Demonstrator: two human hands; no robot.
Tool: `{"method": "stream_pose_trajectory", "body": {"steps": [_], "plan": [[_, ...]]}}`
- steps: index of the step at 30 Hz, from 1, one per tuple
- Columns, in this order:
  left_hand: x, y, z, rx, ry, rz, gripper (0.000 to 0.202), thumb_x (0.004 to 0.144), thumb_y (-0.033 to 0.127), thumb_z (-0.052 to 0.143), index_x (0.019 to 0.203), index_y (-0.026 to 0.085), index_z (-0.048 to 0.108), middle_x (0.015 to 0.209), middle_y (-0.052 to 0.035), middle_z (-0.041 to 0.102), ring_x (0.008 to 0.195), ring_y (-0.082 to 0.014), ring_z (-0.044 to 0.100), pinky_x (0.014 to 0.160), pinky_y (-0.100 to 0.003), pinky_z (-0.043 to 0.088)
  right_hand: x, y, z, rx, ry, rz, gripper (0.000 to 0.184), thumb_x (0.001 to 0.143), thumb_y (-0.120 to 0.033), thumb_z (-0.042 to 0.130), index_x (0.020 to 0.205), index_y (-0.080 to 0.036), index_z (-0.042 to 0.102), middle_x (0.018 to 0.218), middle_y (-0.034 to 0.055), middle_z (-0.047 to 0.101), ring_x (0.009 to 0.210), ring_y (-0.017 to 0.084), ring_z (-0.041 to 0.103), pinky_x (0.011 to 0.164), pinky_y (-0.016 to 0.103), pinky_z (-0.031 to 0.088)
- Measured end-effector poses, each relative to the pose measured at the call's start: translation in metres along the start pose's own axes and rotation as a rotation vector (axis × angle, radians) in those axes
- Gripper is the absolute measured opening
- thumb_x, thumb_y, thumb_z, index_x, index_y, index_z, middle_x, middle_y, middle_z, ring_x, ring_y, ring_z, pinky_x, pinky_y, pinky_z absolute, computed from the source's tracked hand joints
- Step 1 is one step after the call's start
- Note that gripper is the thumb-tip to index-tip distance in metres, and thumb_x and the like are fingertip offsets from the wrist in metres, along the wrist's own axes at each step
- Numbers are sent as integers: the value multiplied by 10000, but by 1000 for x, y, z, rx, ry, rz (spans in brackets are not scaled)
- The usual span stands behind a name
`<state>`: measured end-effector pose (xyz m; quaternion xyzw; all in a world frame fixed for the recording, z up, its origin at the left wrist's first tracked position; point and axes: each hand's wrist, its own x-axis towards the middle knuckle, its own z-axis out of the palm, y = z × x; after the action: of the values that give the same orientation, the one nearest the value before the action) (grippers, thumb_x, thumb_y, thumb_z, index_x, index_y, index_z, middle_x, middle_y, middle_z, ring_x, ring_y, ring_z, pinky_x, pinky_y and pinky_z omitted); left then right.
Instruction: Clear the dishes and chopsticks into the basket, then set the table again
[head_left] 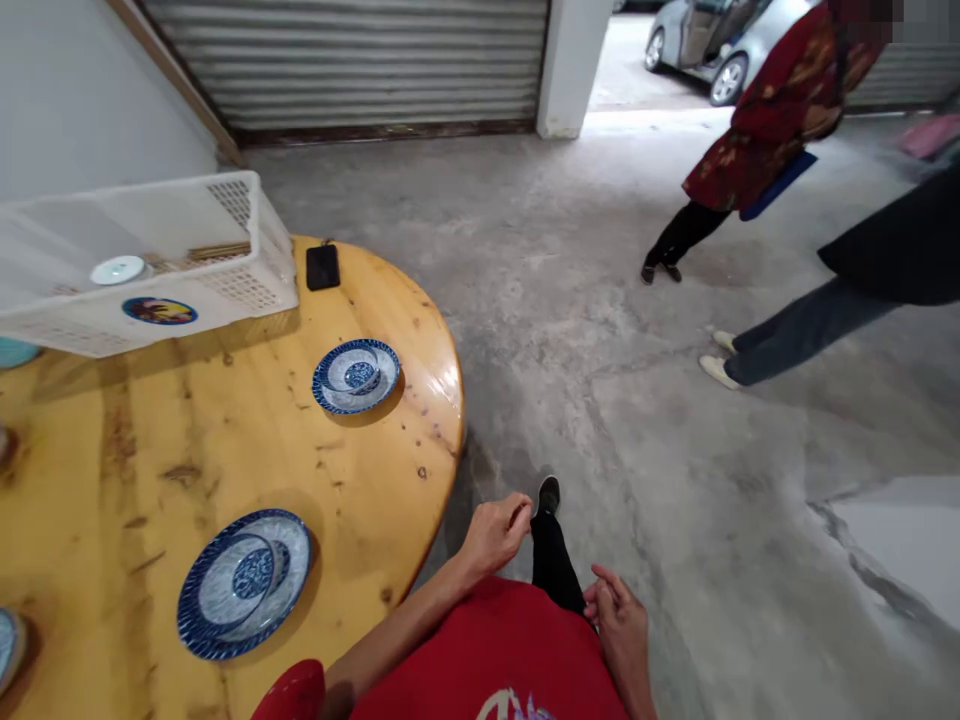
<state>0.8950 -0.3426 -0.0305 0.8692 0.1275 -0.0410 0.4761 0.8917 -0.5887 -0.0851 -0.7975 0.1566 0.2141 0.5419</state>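
My left hand (496, 530) hangs beside the round wooden table's (360, 520) edge, its fingers curled in with nothing visible in them. Lower and to the right, in front of my body, is my right hand (619, 615). Its index finger stretches out while the others bend loosely, and it holds nothing that I can see. Neither hand touches the table. Nearest to my left hand on the tabletop are two blue-and-white plates with bowls in them: a far stack (356, 376) and a near stack (245, 584).
A white plastic basket (274, 262) with chopsticks and a dish in it stands at the table's back left, near a black phone (322, 267). Two people, one in a red patterned top (772, 125), stand on the concrete floor to the right. A car (697, 45) is outside.
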Motion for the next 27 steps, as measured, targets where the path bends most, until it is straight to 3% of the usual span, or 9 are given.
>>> {"method": "stream_pose_trajectory", "body": {"steps": [8,14,17,21,27], "plan": [[99,54,8,-72,344,-179,252,944,298,399,915,216,635,692,19,694,601,-113,629,607,-197,413,178,-111,-57,-144,-184,-211,519,755,-503,539,1089,-121,649,697,16,673,550,156,610,577,278,516],[151,87,19,-2,389,-213,250,938,279,409,906,209,647,677,22,690,582,-108,606,602,-204,390,277,-162,-92,-278,-203,-281,518,777,-478,507,1127,-125,653,746,33,699,602,166,646,642,287,528],[169,91,19,14,387,-254,259,942,271,405,892,208,651,683,18,693,594,-109,610,611,-205,389,304,-175,-85,-301,-237,-270,515,776,-479,506,1124,-129,654,757,30,698,607,162,648,636,281,526],[204,86,10,7,394,-295,252,937,260,414,894,209,657,688,16,700,597,-111,613,608,-206,388,319,-190,-54,-267,-327,-219,556,741,-520,524,1097,-112,648,722,27,686,572,159,625,568,269,513],[288,69,-24,10,402,-231,240,919,225,424,905,211,664,716,11,712,644,-123,633,619,-213,386,346,-224,-7,-269,-391,-131,628,649,-572,568,1064,-105,632,663,20,677,526,164,620,548,269,521]]}}
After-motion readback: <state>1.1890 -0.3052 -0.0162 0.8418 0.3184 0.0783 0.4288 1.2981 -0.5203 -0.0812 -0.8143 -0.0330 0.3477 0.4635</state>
